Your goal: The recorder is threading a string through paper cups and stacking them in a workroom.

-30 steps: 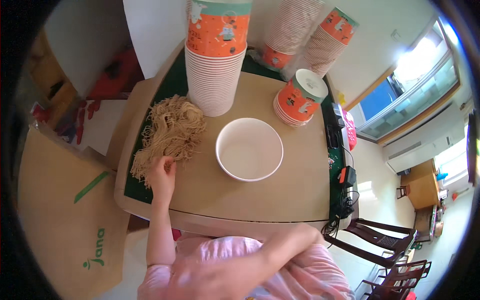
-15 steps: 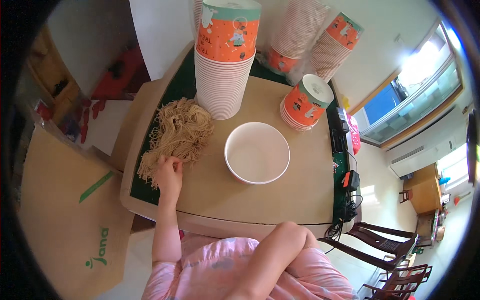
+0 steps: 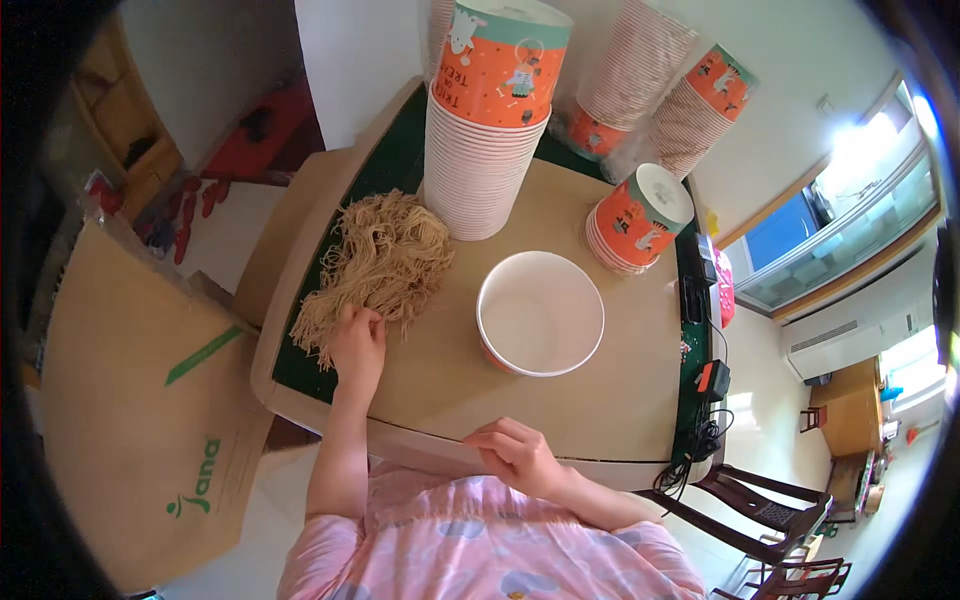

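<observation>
A tangled heap of beige paper-like strands [image 3: 385, 255] lies on the left of the table. My left hand [image 3: 358, 345] is at its near edge, fingers closed on some of the strands. A paper tub [image 3: 540, 315], white inside, stands open side up and empty in the middle of the table. In front of it, over the table's near edge, is my right hand [image 3: 515, 455], its fingers curled together. Whether anything small is inside the right hand is hidden.
A tall stack of orange-printed tubs [image 3: 490, 140] stands upside down behind the heap. A shorter stack [image 3: 640, 220] is at the right, with wrapped stacks [image 3: 700, 110] behind. Black cables [image 3: 705, 430] run along the right edge. A large cardboard box [image 3: 140, 400] stands at the left.
My right hand has come up from over my lap to the table's near edge. My left hand stays at the strands. The whole view has shifted slightly.
</observation>
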Demonstrator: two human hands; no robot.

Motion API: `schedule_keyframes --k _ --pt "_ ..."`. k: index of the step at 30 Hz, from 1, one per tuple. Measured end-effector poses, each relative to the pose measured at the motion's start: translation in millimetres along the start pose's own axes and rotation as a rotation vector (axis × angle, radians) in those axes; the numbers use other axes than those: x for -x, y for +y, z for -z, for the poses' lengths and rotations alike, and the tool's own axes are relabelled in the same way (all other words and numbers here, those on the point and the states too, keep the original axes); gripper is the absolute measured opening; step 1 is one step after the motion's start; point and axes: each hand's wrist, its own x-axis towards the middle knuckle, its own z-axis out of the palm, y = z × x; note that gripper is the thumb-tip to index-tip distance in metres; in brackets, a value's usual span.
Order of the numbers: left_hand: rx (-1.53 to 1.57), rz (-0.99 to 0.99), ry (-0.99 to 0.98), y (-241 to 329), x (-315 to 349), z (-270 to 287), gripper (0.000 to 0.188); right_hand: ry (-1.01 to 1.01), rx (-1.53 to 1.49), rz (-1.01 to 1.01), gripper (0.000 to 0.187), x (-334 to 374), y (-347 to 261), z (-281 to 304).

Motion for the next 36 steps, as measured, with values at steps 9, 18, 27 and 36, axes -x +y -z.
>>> schedule_keyframes --k 9,18,27,36 --pt "0.626 0.098 -0.512 68.5 89.5 32.5 0.006 0.138 -0.801 -0.799 0.027 25.8 55.8 -38.4" --pt "0.438 -0.101 -0.800 92.3 110.7 39.6 0.013 0.453 -1.458 -0.797 0.018 31.4 50.1 -1.0" --pt "0.447 0.019 -0.729 81.1 76.6 48.9 0.006 0.524 -0.797 -0.872 0.014 83.5 55.0 63.1" --pt "0.487 0.010 -0.671 100.3 64.0 45.0 0.010 0.581 0.378 -0.627 0.020 64.2 44.4 64.7"
